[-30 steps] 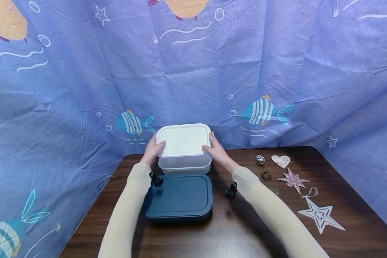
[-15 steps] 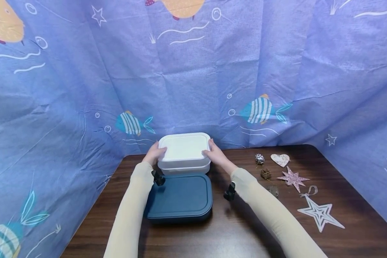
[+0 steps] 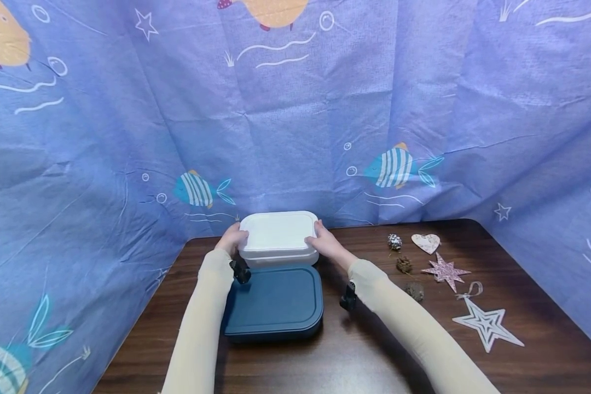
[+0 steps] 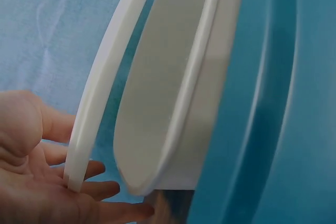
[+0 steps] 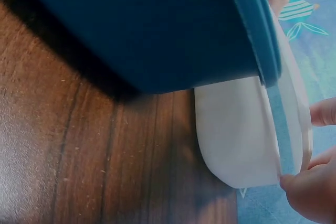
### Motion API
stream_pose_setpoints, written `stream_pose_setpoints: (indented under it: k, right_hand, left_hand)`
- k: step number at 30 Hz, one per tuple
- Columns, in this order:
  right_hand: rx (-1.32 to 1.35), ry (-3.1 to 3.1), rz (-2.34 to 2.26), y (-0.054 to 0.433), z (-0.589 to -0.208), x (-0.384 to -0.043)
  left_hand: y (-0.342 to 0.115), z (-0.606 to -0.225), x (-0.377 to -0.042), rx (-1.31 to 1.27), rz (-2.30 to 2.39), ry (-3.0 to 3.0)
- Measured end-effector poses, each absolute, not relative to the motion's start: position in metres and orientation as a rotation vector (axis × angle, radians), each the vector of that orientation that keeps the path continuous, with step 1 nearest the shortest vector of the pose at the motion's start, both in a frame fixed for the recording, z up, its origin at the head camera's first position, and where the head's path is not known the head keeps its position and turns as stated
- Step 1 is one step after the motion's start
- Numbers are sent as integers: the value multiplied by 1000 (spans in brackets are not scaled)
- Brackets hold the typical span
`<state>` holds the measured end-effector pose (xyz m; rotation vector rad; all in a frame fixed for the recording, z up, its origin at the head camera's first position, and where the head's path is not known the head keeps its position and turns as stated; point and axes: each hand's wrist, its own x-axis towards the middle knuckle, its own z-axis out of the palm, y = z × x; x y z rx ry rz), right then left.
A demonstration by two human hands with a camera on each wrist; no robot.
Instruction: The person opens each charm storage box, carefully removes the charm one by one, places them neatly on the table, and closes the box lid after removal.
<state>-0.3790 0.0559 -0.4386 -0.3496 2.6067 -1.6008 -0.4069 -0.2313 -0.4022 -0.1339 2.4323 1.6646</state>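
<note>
A white rectangular lid (image 3: 278, 231) lies over a white plastic box (image 3: 278, 261) at the far edge of the table. My left hand (image 3: 232, 238) grips the lid's left end, and in the left wrist view its fingers (image 4: 97, 187) curl around the lid's edge. At the opposite end my right hand (image 3: 326, 241) pinches the lid, thumb on the near side. Both wrist views show a narrow gap between the lid and the box's rim (image 4: 181, 103). Just in front of the white box stands a dark blue lidded box (image 3: 276, 301).
On the table's right side lie a white star ornament (image 3: 487, 323), a pink glittery star (image 3: 445, 272), a pale heart (image 3: 426, 243) and several small cone-like pieces (image 3: 404, 265). A blue fish-print curtain (image 3: 285, 153) hangs behind the wooden table (image 3: 276, 366).
Both hands have lowered the white lid toward the white box, narrowing the gap above its rim. The blue box and the ornaments have stayed where they were.
</note>
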Motion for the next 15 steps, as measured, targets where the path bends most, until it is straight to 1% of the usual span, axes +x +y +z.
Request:
stream_pose_setpoints:
  k: [8, 15]
  right_hand:
    - [-306, 2623, -1598, 53, -442, -378]
    - [-424, 2776, -1444, 50, -453, -377]
  left_hand:
    - [-233, -405, -403, -147, 1510, 2429]
    - [-230, -410, -406, -159, 1325, 2503]
